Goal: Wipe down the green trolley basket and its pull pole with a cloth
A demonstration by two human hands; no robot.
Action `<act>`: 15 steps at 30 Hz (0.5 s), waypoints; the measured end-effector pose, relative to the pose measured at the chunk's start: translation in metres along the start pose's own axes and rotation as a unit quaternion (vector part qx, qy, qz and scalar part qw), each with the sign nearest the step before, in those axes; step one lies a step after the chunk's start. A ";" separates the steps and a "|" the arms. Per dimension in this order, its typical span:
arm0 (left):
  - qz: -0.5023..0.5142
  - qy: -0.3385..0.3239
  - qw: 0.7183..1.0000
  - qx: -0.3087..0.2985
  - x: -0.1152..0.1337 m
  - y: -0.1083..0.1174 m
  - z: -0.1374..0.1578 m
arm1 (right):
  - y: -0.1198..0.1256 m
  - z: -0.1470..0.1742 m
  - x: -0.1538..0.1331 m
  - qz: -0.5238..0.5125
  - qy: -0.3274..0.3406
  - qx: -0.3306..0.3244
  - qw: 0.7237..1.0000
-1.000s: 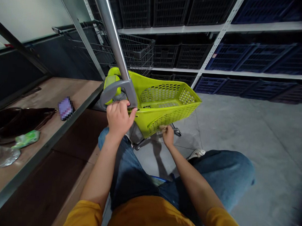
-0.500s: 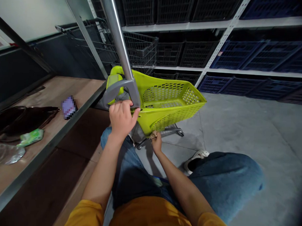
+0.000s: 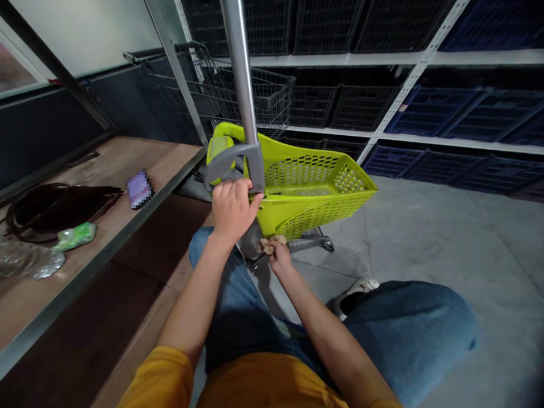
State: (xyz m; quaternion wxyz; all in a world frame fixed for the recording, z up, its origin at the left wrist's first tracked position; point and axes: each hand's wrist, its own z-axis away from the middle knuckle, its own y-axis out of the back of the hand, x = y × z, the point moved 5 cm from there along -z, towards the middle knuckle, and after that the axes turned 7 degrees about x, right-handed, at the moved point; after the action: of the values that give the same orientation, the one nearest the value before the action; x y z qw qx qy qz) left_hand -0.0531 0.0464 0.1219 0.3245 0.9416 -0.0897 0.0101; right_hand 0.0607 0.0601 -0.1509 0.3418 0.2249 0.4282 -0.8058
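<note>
A lime-green shopping cart (image 3: 317, 200) with perforated sides stands before me, with a grey metal pole (image 3: 242, 64) rising from its grey handle (image 3: 229, 160). My left hand (image 3: 233, 208) is closed over the lower end of that handle, at the basket's near corner. Lower down, my right hand (image 3: 281, 257) grips a crumpled beige cloth (image 3: 272, 244) against or just beside the underside of the basket. The fingertips of that hand are partly hidden by the cloth.
On the wooden shelf (image 3: 166, 157) to the left lie a phone-like blurred item (image 3: 140, 189), a dark brown bag (image 3: 73, 210), a green packet (image 3: 76, 236) and a clear plastic bottle (image 3: 26, 258). Behind stand a wire cart (image 3: 268, 95) and racks of crates (image 3: 312, 103).
My right hand has shifted slightly left relative to the basket, and more of the cloth shows. My left hand keeps its hold. The whole view has swung a little left.
</note>
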 end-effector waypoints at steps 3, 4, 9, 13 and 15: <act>-0.004 -0.005 1.000 0.005 0.001 0.001 0.000 | -0.028 0.020 -0.037 0.028 0.091 -0.021 0.995; -0.005 -0.008 1.000 0.006 0.001 0.002 0.000 | -0.037 0.027 -0.052 0.045 0.139 -0.030 0.989; 0.002 -0.007 1.000 0.000 0.001 0.003 0.000 | -0.059 0.053 -0.101 0.192 0.342 -0.043 0.919; 0.002 -0.007 1.000 0.003 0.002 0.004 0.000 | -0.058 0.067 -0.108 0.310 0.502 -0.065 0.805; 0.005 -0.006 1.000 0.002 0.002 0.004 0.000 | -0.061 0.077 -0.107 0.350 0.572 -0.111 0.734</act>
State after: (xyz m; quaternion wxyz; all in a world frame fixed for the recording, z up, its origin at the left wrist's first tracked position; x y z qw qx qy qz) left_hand -0.0517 0.0429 0.1246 0.3224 0.9417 -0.0962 0.0063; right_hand 0.0810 0.0583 -0.0070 0.3126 0.7375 0.5204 -0.2958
